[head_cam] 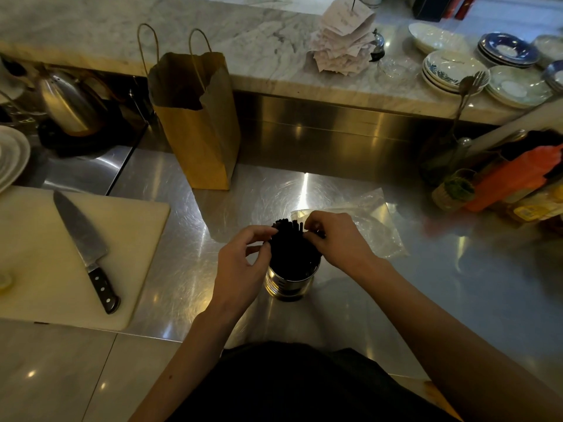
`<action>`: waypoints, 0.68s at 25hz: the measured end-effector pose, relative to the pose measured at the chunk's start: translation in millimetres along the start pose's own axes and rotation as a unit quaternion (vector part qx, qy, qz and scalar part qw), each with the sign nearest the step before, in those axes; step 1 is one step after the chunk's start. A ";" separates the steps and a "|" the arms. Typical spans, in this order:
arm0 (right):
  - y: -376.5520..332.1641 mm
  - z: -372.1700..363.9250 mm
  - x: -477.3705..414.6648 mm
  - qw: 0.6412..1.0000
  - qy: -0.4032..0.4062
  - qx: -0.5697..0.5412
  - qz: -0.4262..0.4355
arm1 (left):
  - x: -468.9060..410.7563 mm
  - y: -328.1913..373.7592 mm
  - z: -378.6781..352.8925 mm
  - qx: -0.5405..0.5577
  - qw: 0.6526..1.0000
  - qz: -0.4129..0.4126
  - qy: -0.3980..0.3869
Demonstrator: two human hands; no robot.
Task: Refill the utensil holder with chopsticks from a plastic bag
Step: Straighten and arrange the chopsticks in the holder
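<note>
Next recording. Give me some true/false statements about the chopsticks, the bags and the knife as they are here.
1. The black chopsticks stand in the steel utensil holder. True.
2. The right hand holds up the plastic bag. False: the bag lies flat on the counter; that hand pinches chopsticks.
3. The chef's knife lies on the cutting board. True.
4. The brown paper bag has tipped over. False: it stands upright.
</note>
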State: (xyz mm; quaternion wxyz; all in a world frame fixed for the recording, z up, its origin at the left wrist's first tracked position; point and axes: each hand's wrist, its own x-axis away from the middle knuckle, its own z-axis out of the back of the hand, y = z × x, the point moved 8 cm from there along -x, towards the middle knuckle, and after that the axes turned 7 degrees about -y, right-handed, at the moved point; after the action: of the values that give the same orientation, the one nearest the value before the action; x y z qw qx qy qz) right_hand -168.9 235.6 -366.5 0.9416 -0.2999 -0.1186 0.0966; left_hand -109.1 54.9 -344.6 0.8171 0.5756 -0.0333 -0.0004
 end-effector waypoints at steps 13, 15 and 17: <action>-18.3 110.9 26.4 0.980 0.182 -0.081 0.025 | -3.2 13.9 4.1 -0.008 1.000 -0.012 0.002; -6.0 130.6 31.9 0.969 0.228 -0.097 0.010 | -2.9 17.9 5.8 0.005 1.000 -0.015 0.007; 7.7 138.3 35.7 0.962 0.249 -0.109 -0.011 | -3.2 19.7 5.9 0.044 0.999 -0.012 0.011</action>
State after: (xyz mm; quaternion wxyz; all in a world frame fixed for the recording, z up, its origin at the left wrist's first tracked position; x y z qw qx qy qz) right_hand -174.6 325.8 -255.6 0.9041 -0.4136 0.1068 -0.0051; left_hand -113.4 56.1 -324.3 0.7910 0.6116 -0.0173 -0.0019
